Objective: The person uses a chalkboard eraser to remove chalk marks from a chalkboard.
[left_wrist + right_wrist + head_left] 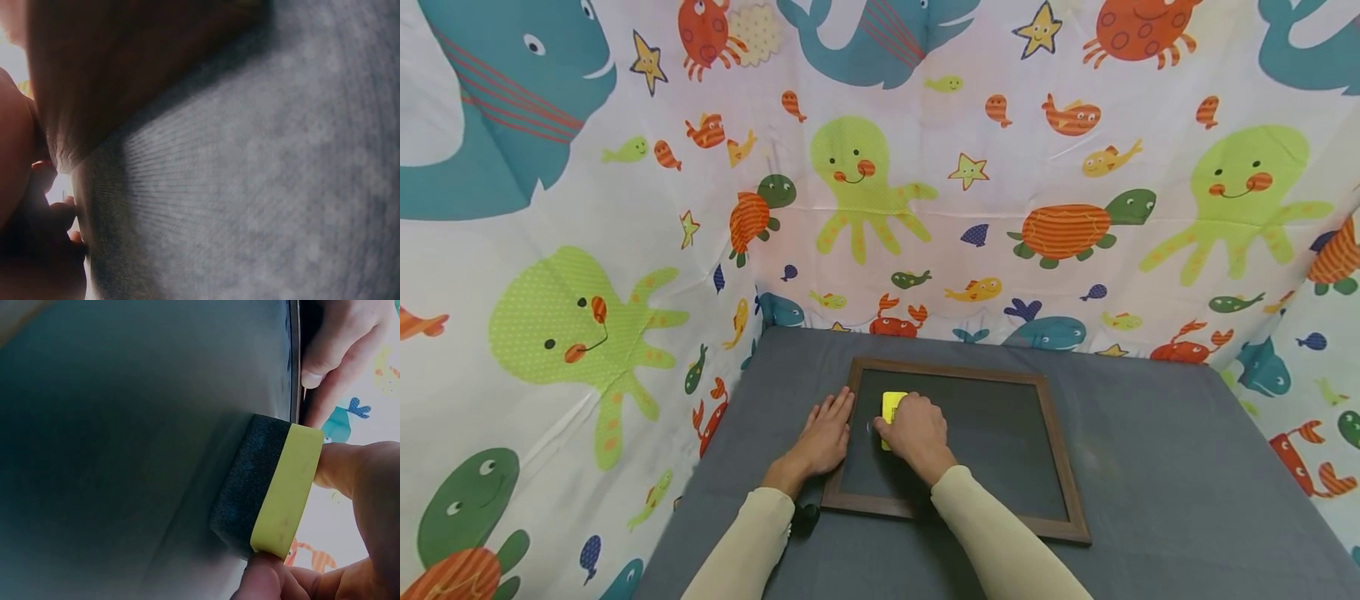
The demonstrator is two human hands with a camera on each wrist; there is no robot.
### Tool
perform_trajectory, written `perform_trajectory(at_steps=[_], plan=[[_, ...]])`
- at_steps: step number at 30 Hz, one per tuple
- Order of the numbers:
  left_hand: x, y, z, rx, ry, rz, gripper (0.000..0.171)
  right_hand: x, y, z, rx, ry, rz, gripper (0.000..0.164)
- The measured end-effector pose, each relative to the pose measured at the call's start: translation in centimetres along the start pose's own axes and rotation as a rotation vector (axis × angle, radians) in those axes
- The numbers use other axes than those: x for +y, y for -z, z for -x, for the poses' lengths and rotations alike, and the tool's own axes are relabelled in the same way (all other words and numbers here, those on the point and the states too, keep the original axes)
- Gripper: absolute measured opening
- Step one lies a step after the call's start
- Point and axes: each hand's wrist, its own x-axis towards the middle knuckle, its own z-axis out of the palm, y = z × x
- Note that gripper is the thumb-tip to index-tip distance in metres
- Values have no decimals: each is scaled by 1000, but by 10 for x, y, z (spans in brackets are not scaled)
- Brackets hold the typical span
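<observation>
A blackboard [985, 442] in a brown wooden frame lies flat on the grey cloth. My right hand [917, 429] grips a yellow-backed board eraser [892, 407] by its sides, over the left part of the board. In the right wrist view, the dark felt side of the eraser [253, 481] meets the board surface, with thumb and fingers at opposite edges. My left hand [823, 437] rests with fingers extended along the left edge of the frame. The left wrist view is dark and close; only part of the hand [53, 212] and grey cloth show.
Grey cloth [1165, 442] covers the table around the board. A small black object [806, 518] shows beside the left wrist, near the frame's lower left corner. Behind and at both sides hangs a curtain [955, 283] printed with sea animals.
</observation>
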Motion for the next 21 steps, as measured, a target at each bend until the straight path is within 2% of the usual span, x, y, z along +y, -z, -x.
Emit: perform_trajectory(at_steps=[11, 21], plan=[[-1, 2, 0, 3, -17, -12, 58, 3, 3, -1, -13, -18, 19, 71], [-1, 3, 2, -16, -16, -19, 58, 31, 12, 0, -25, -66, 12, 69]])
